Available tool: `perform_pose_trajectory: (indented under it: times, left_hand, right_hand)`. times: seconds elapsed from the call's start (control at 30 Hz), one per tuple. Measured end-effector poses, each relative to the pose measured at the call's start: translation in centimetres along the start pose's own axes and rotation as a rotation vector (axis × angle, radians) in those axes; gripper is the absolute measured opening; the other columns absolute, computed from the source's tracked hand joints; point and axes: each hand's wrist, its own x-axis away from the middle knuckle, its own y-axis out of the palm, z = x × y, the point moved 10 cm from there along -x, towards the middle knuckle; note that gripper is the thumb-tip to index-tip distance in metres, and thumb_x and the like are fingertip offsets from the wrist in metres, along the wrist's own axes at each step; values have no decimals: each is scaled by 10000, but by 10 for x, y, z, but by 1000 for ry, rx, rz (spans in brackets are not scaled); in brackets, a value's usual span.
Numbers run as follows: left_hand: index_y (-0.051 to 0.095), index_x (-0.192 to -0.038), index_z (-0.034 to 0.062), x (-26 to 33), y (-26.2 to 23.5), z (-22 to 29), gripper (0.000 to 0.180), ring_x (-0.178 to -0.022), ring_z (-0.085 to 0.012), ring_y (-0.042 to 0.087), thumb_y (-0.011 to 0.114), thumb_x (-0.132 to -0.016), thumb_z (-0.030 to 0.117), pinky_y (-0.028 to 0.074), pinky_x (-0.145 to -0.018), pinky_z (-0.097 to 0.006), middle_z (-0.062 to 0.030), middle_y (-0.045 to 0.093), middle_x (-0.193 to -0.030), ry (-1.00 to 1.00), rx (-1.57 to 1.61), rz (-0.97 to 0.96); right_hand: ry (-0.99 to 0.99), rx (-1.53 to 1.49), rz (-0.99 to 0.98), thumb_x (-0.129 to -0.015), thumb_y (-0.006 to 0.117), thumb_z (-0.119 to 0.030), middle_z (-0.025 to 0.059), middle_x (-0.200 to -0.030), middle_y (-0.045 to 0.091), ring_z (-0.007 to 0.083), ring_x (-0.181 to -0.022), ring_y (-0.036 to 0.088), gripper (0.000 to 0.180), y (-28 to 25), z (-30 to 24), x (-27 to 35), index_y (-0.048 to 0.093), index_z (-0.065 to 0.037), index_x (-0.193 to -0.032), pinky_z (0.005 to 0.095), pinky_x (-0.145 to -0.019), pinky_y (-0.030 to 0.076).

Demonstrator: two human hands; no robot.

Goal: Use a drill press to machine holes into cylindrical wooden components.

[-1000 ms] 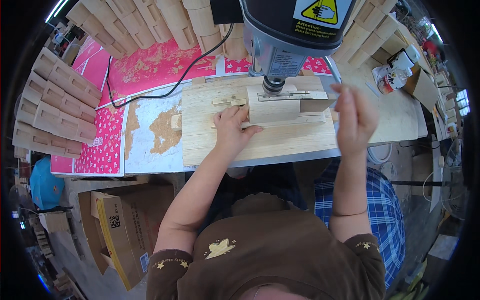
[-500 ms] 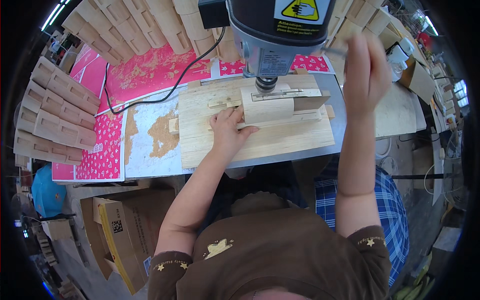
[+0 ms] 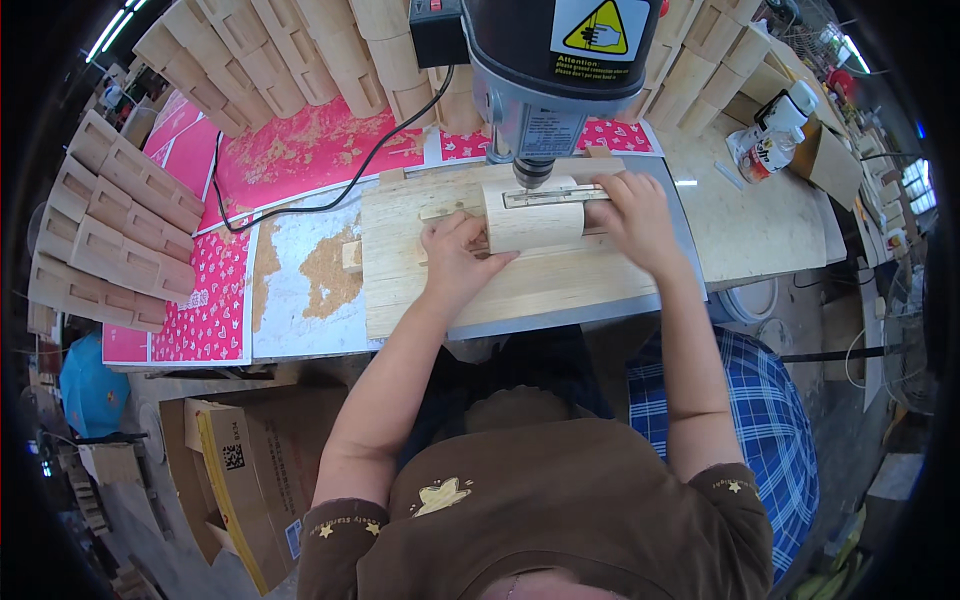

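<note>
A pale, rounded wooden block [image 3: 530,227] lies on a flat wooden board [image 3: 400,290] beneath a drill press [image 3: 545,110]. The drill chuck [image 3: 533,172] hangs just above the block's far side. My left hand [image 3: 462,255] is closed on the block's left end, thumb stretched along its near edge. My right hand [image 3: 632,215] grips the right end of a narrow slotted strip [image 3: 545,197] lying along the top of the block. Its fingers partly hide the strip and the block's right end. Where the drill tip meets the strip is too small to tell.
Slotted wooden pieces are stacked at the left [image 3: 120,220] and along the back. A black cable [image 3: 330,203] crosses the pink, sawdust-strewn covering. A clear bottle [image 3: 765,155] stands at the right by an open carton. Below left is a cardboard box [image 3: 250,470].
My right hand has come down from beside the drill press head, where it was raised, and taken hold of the strip's right end. My left hand stays at the block's left end.
</note>
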Motion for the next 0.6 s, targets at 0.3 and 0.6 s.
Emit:
perform_pose_trajectory:
  times: [0.3,0.6]
  left_hand:
    - [633,-792,67,65,-101,-53,267,-643,-101,528,796,-658,229,395,-578,-248,13,567,-694,-309,439,47]
    - [620,-715,-24,95,-95,-55,336,-451,-78,486,707,-783,293,360,-411,-210,-59,587,-612,-854,760,58]
  right_hand:
    - [-112,238,51,-658,738,-212,60,-872,534,268,-870,512,358,-2,-32,29,578,-87,-953,384,-755,373]
    - [-98,87,26,-612,761,-142,84,-868,535,289,-847,498,379,11,-62,36,581,-60,-936,390,-733,418]
